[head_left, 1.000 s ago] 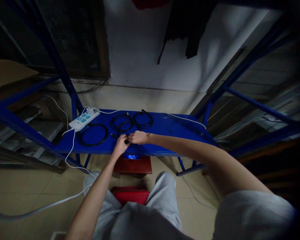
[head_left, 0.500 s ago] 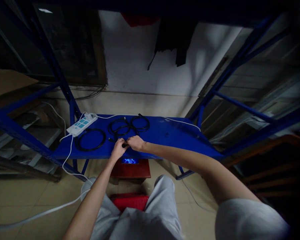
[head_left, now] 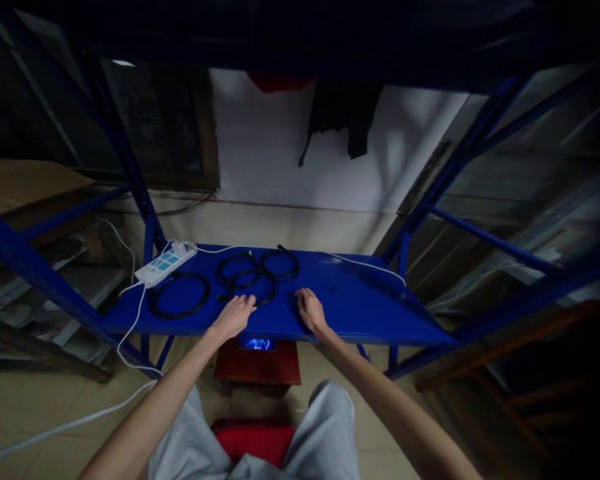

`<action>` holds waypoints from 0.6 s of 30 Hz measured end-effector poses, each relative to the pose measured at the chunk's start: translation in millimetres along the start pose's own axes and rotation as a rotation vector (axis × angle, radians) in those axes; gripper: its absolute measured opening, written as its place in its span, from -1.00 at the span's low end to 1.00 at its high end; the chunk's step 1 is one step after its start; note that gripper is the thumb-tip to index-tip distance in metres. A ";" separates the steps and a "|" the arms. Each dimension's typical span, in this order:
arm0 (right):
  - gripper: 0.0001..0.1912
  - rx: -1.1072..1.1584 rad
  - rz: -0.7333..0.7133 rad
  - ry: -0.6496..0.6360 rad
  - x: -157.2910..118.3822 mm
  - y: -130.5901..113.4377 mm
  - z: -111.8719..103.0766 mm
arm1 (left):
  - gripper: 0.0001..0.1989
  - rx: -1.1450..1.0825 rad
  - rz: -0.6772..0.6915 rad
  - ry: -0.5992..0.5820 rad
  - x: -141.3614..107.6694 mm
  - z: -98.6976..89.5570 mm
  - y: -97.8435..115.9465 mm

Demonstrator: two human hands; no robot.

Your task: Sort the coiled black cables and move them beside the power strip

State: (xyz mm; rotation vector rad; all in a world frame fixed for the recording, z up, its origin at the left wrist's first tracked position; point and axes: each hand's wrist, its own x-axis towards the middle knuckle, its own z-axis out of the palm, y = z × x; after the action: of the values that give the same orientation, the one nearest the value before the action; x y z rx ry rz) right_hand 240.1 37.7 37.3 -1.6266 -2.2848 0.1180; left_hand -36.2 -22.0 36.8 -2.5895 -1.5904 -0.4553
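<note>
Several coils of black cable lie on the blue shelf (head_left: 360,300). One separate coil (head_left: 209,293) is at the left, and overlapping loops (head_left: 275,277) are in the middle. At the near edge of the middle loops is my left hand (head_left: 235,315), palm down, fingers bent over a cable end; whether it grips the cable is unclear. My right hand (head_left: 310,310) rests at the shelf's front part, right of the loops, fingers curled loosely with nothing visible in them.
A white power strip (head_left: 165,265) with a plug sits at the shelf's left end, its white cord hanging down. Blue posts (head_left: 140,193) frame both sides. Below are a reddish-brown stool (head_left: 257,367) with a glowing blue item and a red seat (head_left: 254,441).
My hands were together around a black cable end; now they are apart, the right one moved right and away from it. The view has tilted up slightly.
</note>
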 end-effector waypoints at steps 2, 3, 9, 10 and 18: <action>-0.69 0.033 0.009 0.019 3.2 6.6 10.4 | -0.69 0.109 0.023 -0.109 10.1 -11.2 -0.3; -0.70 0.034 0.003 0.016 5.4 7.4 14.9 | -0.67 0.142 0.048 -0.150 15.6 -16.8 -1.0; -0.70 0.010 0.000 -0.011 12.8 6.3 25.3 | -0.72 0.184 0.202 -0.061 26.0 -55.7 -16.1; -0.70 0.006 0.002 -0.017 12.9 6.6 25.0 | -0.73 0.203 0.197 -0.026 21.2 -63.2 -22.0; -0.69 -0.022 -0.005 -0.037 13.7 7.2 21.6 | -0.69 0.287 -0.017 0.127 -54.7 -84.5 -97.2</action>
State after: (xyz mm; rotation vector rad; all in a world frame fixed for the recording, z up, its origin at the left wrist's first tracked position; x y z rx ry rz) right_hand 235.8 55.6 18.1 -1.6433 -2.3256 0.1234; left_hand -163.0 -42.0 92.6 -2.2903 -1.5129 -0.3542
